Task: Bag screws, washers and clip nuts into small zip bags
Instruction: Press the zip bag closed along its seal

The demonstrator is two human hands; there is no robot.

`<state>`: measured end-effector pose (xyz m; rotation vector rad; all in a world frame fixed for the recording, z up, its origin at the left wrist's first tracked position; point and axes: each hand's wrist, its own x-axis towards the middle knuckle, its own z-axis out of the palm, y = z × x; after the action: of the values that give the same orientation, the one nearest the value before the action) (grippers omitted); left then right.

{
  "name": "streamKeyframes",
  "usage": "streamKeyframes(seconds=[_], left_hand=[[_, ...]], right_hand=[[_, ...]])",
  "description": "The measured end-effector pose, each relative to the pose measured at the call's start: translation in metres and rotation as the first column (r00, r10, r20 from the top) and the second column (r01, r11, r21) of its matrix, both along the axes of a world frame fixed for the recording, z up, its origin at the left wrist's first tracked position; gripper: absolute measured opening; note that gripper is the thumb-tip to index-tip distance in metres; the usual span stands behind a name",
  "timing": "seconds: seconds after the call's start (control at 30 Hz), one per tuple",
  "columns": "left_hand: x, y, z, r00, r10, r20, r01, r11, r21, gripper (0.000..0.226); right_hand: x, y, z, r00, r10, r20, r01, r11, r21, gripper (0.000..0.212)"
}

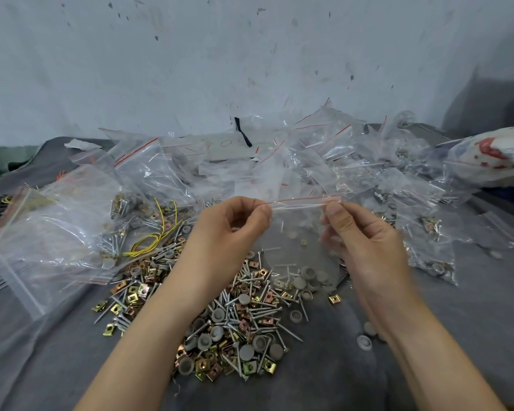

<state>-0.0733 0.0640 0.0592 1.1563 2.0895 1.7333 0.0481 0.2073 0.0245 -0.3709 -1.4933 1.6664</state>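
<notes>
Fingers (261, 215) of the left hand (232, 229) and the right hand (362, 238) pinch, above the loose pile (235, 324) at 6 o'clock, both ends of the zip bag (300, 229) mouth. It is probably the sealing step: next, the thumbs must press the strip closed evenly.

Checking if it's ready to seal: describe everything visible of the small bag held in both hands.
The small bag is clear plastic with a red line along its zip top. It hangs upright above the loose pile, top strip stretched level: the left hand pinches one end, the right hand the other. Whether the zip is pressed closed I cannot tell. Screws and grey washers seem to sit at its bottom.
</notes>
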Motion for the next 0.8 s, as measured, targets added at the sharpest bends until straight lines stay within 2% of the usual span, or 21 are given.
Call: streamKeyframes(seconds=[0.33, 0.63, 0.8], left_hand=[[-0.0039, -0.0016, -0.0021, 1.0, 0.001, -0.008, -0.001, 1.0, 0.001, 0.013], [-0.0041, 0.0002, -0.0016, 1.0, 0.017, -0.003, -0.017, 1.0, 0.002, 0.012], [-0.0025, 0.0011, -0.0012, 1.0, 0.017, 0.006, -0.017, 1.0, 0.003, 0.012]], right_hand=[[-0.0013, 0.0021, -0.0018, 0.997, -0.073, -0.011, 0.073, 0.997, -0.003, 0.021], [0.0003, 0.0017, -0.0026, 0.988, -0.14, 0.068, 0.132, 0.985, 0.106, 0.024], [0.0017, -0.0008, 0.0009, 0.993, -0.092, 0.068, 0.084, 0.99, 0.113, 0.024]])
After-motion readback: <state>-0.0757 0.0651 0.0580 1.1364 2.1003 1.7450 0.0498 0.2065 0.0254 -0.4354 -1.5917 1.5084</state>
